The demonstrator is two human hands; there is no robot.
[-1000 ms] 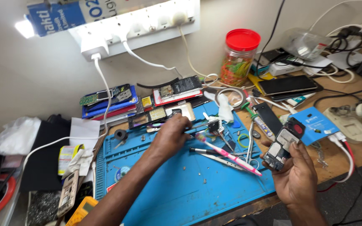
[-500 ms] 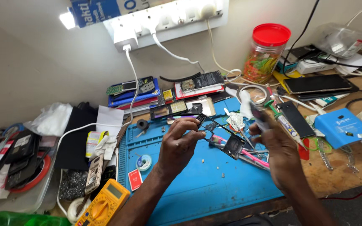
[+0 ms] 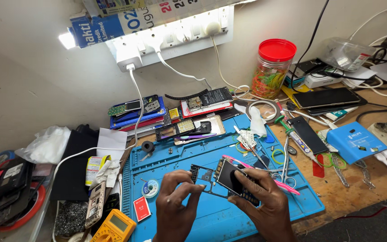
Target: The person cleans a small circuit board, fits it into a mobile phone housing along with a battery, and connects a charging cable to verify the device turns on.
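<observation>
Here both hands meet low over the blue work mat (image 3: 193,161), palms turned toward each other. The right hand (image 3: 265,204) closes its grip on a small opened phone (image 3: 234,179), the thumb lying along the lower edge and the fingers curled under its keypad end (the dark screen faces up and is tilted). The left hand (image 3: 175,208) pinches a thin dark frame (image 3: 201,175) that touches the phone's left side, with bent fingertips. A pink tool (image 3: 265,175) lies on the mat just behind the right hand, and a yellow multimeter (image 3: 115,226) rests on the table, left.
</observation>
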